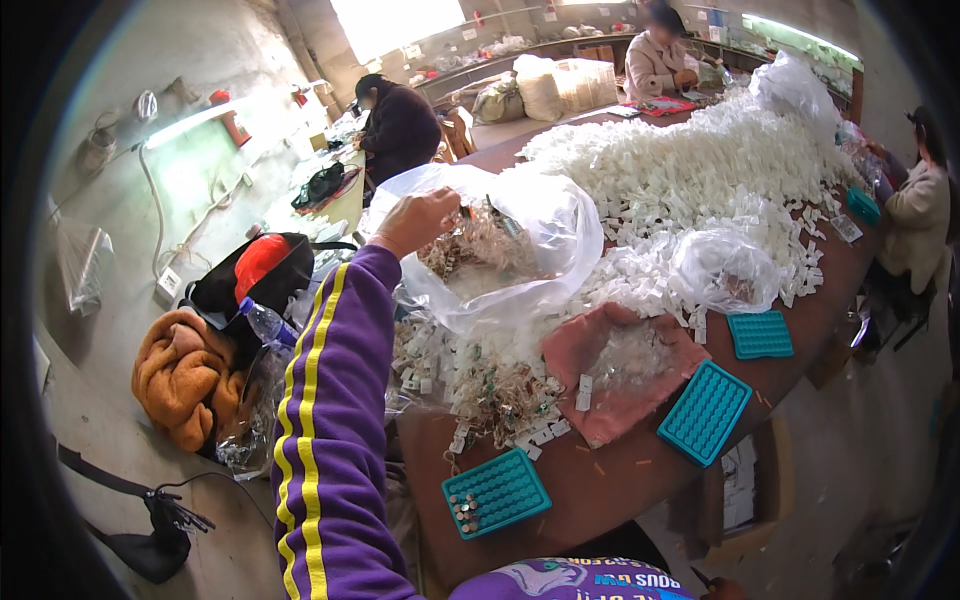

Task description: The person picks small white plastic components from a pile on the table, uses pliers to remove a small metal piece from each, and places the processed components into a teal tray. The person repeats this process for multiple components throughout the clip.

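My left hand (418, 222), in a purple sleeve with yellow stripes, reaches over the rim of a large clear plastic bag (575, 225). Its fingers are closed at a heap of tangled brownish strands (480, 245) inside; what they pinch is hidden. Only part of my right hand (727, 589) shows at the lower edge, low by my body, with a thin dark thing sticking out of it. Before me on the brown table (590, 495) lies a teal tray (515, 488) with several small round pieces in one corner. Beyond it sits a pile of tangled small parts (500, 390).
A big heap of small white pieces (660, 160) covers the table's far part. A pink cloth (580, 375), a second teal tray (705, 412) and another plastic bag (725, 270) lie to the right. An orange cloth (185, 375) and bottle (268, 325) are left. Three people work around.
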A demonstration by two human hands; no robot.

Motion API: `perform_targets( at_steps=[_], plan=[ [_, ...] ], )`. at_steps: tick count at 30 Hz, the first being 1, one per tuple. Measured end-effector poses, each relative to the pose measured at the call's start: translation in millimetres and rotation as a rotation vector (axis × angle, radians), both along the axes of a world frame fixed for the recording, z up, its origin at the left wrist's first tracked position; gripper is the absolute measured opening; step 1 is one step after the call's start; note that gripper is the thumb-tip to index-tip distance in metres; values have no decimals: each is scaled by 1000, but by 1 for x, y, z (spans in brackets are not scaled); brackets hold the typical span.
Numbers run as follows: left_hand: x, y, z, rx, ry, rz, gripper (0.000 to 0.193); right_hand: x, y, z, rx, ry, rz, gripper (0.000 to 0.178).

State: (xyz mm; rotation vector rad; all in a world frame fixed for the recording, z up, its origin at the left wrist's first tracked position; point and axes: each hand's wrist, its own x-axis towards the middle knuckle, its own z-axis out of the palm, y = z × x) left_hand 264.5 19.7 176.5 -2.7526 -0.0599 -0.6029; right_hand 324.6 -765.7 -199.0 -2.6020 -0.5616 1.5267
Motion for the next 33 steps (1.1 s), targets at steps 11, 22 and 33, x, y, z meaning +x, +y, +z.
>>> perform_targets(
  at_steps=[11,22,33],
  plan=[
    [-14,-41,18,-793,-404,29,44,3,-28,8,-72,-41,-80,47],
    [-4,-59,-2,-1241,-430,22,38,50,-122,-14,800,-279,-1607,32],
    [-40,-95,9,-1408,-431,-51,39,95,90,237,1332,-353,-941,35]
  ],
)
